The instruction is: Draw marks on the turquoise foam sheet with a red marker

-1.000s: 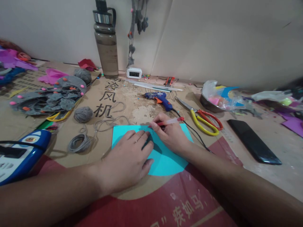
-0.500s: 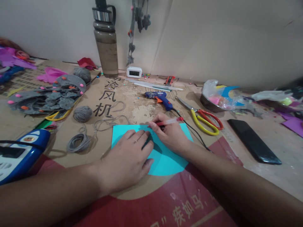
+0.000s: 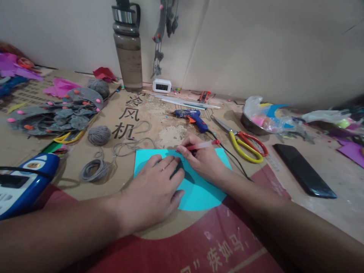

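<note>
A turquoise sheet of paper with a curved near edge lies on the cardboard in front of me. My left hand rests flat on it, fingers stretched out and pressing the sheet down. My right hand is closed round a pen with a clear barrel and red cap, its tip down on the paper near my left fingertips.
Yellow and red scissors, a blue glue gun with its cord, and a black phone lie to the right. Grey yarn, grey felt pieces and a blue device lie left. A bottle and clock stand by the wall.
Almost nothing differs: both hands stay on the turquoise paper and the pen tip has shifted only slightly. The camera view has tilted a little.
</note>
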`<state>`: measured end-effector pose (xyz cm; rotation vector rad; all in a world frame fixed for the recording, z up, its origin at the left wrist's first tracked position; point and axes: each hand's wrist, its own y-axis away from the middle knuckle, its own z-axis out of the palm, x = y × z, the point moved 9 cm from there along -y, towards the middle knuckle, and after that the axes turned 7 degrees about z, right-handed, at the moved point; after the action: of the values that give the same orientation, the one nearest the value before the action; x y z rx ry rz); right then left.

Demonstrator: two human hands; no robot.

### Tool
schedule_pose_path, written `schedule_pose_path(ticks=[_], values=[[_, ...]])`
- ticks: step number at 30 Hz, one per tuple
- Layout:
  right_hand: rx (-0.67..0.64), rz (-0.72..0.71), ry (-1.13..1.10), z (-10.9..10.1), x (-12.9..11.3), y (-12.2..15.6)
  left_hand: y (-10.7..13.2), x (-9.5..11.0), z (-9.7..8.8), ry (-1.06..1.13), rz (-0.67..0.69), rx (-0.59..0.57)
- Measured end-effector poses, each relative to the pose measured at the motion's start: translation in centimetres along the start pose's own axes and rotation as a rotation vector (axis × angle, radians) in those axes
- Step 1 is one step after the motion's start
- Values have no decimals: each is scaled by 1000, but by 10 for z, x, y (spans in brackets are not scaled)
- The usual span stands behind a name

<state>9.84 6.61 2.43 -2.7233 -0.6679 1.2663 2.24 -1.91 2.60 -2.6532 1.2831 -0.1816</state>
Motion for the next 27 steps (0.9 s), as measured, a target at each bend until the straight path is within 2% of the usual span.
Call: schedule_pose_path(ticks=[11, 27], values=[[-15, 0, 5, 1, -2, -2, 1, -2, 6, 34, -26, -72], [-40, -12, 21, 2, -4, -1, 2, -2, 4, 31, -12, -54]])
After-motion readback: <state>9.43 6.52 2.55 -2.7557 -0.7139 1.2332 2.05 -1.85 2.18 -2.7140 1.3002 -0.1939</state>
